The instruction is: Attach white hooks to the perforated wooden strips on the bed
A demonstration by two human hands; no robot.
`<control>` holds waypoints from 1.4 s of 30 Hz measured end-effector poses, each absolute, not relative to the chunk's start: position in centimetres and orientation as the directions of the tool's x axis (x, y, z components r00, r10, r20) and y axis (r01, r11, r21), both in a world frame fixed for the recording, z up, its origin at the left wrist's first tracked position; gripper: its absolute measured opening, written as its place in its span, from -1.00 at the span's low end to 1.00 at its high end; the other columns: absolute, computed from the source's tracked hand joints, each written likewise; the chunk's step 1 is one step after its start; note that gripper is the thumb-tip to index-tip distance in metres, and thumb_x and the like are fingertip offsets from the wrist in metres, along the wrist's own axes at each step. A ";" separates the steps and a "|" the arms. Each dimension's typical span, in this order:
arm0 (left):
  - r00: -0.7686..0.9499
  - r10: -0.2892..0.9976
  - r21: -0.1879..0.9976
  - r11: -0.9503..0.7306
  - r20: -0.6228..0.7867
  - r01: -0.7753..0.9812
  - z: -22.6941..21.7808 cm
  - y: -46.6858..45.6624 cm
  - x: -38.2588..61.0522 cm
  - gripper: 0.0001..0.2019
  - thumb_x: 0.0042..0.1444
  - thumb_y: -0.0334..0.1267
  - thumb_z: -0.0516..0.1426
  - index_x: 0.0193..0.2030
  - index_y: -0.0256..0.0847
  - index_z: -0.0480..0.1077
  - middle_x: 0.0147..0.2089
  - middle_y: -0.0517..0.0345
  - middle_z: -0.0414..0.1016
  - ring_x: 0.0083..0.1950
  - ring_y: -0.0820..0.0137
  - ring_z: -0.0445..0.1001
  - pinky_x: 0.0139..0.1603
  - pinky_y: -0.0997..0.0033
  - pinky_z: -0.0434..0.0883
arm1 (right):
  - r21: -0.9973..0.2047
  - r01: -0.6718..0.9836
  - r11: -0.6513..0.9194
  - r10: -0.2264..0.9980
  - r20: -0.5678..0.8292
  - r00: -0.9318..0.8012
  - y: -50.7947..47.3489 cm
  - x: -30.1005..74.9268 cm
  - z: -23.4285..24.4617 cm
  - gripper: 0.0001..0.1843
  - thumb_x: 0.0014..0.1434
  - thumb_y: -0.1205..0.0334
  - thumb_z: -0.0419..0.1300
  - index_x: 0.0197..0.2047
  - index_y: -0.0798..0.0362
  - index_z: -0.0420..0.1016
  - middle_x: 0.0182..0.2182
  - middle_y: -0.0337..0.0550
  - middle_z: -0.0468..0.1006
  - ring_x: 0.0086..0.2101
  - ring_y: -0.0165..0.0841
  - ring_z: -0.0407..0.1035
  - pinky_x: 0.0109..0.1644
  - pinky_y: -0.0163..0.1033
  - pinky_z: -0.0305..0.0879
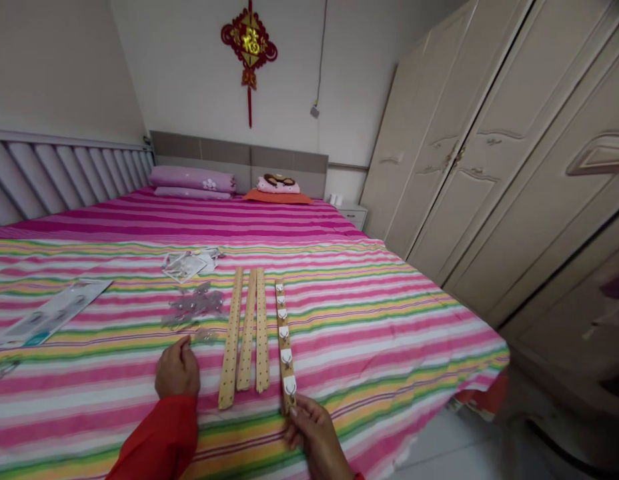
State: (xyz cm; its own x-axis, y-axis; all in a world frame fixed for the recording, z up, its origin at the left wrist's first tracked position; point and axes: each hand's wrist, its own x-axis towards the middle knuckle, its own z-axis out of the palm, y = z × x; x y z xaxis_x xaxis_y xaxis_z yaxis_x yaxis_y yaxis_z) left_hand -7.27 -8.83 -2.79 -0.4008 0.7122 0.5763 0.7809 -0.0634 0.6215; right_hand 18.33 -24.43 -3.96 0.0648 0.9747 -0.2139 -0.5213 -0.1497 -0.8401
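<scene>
My right hand [312,427] pinches the near end of a narrow wooden strip [284,375], which lies lengthwise on the striped cover. Along that strip sits a row of several white pieces with metal hooks [286,359]. My left hand [177,370] is curled closed on the cover; whatever is inside the fingers, if anything, is hidden. Just beyond it are a small clear packet [205,335] and a heap of clear plastic bags [197,303]. Between my hands lie three bare wooden strips with holes: the left one [231,347], the middle one [246,340] and the right one [261,340].
A striped cover [389,347] is spread over the bed. Far left lies a flat hook package [54,313], and more packaging [189,264] is beyond the plastic heap. Pillows [192,180] rest by the headboard. The bed's right edge drops to a tiled floor beside wardrobes [469,167].
</scene>
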 end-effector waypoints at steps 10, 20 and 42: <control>-0.424 0.723 0.656 -0.053 0.545 0.753 -2.7 -8.7 -7.3 -0.71 0.12 -0.22 -0.07 -0.17 -0.17 0.43 -0.24 -0.01 0.44 -0.15 0.17 0.37 -0.06 0.11 0.32 | -0.748 -0.643 -0.165 0.961 -0.270 0.067 -24.2 19.4 -3.0 -0.65 -0.20 0.12 0.47 -0.35 0.15 0.61 -0.44 -0.09 0.58 -0.61 -0.51 0.32 -0.60 -0.44 0.20; -0.397 0.719 0.603 -0.039 0.570 0.797 -3.1 -8.5 -7.5 -0.67 0.13 -0.19 -0.09 -0.15 -0.23 0.43 -0.21 -0.06 0.45 -0.16 0.16 0.38 -0.10 0.14 0.34 | -0.754 -0.653 -0.067 0.951 -0.246 0.186 -25.4 26.6 -1.6 -0.65 -0.20 0.22 0.48 -0.29 0.14 0.61 -0.40 -0.10 0.60 -0.54 -0.51 0.34 -0.45 -0.42 0.32; -0.391 0.700 0.611 -0.082 0.598 0.787 -2.9 -9.1 -7.0 -0.71 0.16 -0.24 -0.09 -0.16 -0.23 0.41 -0.20 -0.05 0.46 -0.14 0.21 0.39 -0.04 0.20 0.31 | -0.710 -0.703 0.039 0.866 -0.327 0.379 -25.4 33.2 -3.0 -0.58 -0.32 0.25 0.51 -0.29 0.04 0.62 -0.35 -0.17 0.61 -0.50 -0.46 0.39 -0.43 -0.40 0.43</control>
